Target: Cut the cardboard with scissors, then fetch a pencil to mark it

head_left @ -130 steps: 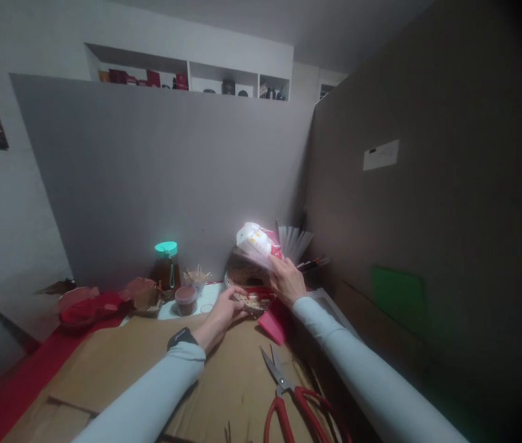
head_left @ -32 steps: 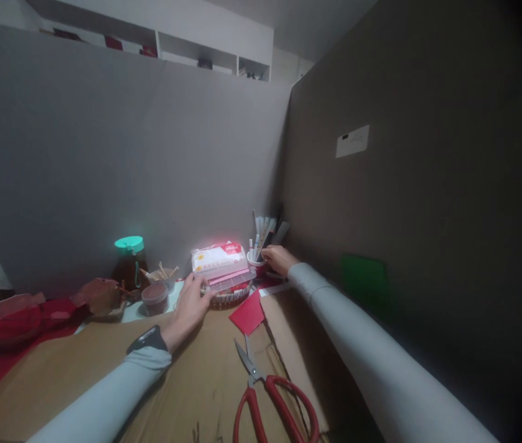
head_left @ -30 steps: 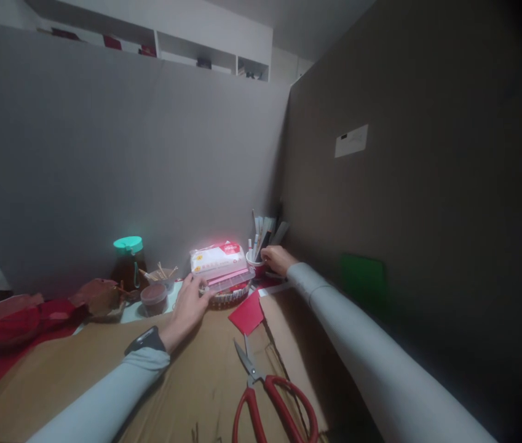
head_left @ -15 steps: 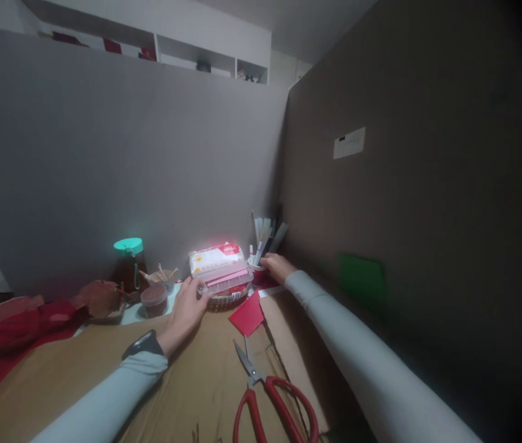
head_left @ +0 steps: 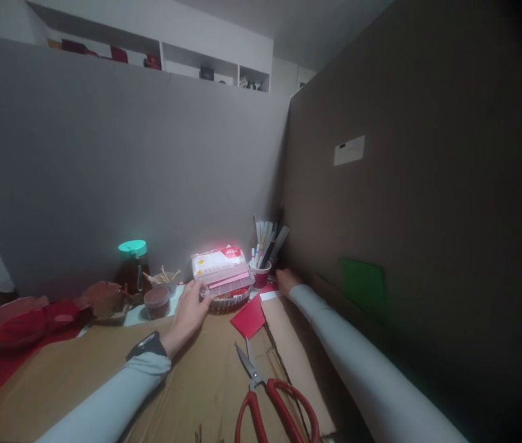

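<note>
My left hand (head_left: 190, 314) is closed at the left corner of a clear plastic case (head_left: 230, 284), thumb and fingers on its edge. The case rests on a round basket (head_left: 229, 303), with a white and red packet (head_left: 219, 260) behind it. My right hand (head_left: 287, 282) is low beside a red and white cup (head_left: 261, 275) of pens and brushes. Its fingers are curled and dim; what they hold, if anything, is hidden. Red-handled scissors (head_left: 256, 381) lie with blades slightly apart, tips near a folded red paper piece (head_left: 248, 317).
Brown cardboard (head_left: 187, 381) covers the table. At the left are a bottle with a turquoise lid (head_left: 132, 248), a small lidded tub (head_left: 157, 303), a bowl of sticks (head_left: 166, 282) and red material (head_left: 21, 329). A dark partition (head_left: 403, 184) stands close on the right.
My right hand has moved from the cup's rim to the right and down, leaving the cup in full view. My left hand stays at the plastic case. The view has shifted slightly.
</note>
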Motion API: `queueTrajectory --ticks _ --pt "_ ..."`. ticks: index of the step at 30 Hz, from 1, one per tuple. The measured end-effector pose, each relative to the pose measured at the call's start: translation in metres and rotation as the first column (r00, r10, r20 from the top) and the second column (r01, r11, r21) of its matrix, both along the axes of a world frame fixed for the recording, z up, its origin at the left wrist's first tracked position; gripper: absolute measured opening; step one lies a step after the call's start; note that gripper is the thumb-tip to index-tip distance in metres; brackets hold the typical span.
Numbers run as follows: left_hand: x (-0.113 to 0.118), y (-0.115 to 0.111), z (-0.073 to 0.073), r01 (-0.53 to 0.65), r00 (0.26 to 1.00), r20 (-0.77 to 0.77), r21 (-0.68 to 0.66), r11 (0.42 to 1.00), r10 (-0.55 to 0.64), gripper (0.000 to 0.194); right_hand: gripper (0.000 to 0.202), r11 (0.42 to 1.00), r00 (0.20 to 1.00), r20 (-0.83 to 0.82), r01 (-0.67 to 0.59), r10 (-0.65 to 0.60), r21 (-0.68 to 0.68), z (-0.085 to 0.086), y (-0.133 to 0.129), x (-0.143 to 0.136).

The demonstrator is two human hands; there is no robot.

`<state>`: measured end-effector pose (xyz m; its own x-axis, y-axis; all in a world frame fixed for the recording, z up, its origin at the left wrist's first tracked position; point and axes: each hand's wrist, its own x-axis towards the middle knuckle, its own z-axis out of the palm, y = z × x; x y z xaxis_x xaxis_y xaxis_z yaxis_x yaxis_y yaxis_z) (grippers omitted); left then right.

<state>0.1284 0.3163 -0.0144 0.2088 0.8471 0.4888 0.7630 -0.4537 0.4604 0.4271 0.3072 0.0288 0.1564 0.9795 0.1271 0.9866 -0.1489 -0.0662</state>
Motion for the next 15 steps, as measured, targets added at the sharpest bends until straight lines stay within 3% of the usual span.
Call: queueTrajectory --ticks 4,9,12,15 --pt "0.0 0.001 -0.001 0.011 1.0 -0.003 0.005 1.0 -0.011 0.023 0.03 0.999 0.997 0.075 0.005 -0.002 -0.042 0.004 0.0 -0.005" --pt "-0.002 0.003 -0.003 0.018 1.0 0.012 0.01 1.0 -0.018 0.024 0.031 1.0 0.977 0.212 0.008 -0.013 0.024 0.022 -0.012 -0.012" --pt "-0.003 0.005 -0.006 0.026 0.999 0.028 0.014 1.0 -0.027 0.025 0.031 0.999 0.955 0.295 -0.008 -0.008 0.052 0.044 -0.024 -0.015" --pt "-0.003 0.006 -0.009 0.033 0.998 0.052 0.026 0.999 -0.035 0.025 0.033 0.996 0.93 0.366 -0.016 -0.017 0.086 0.077 -0.037 -0.014"
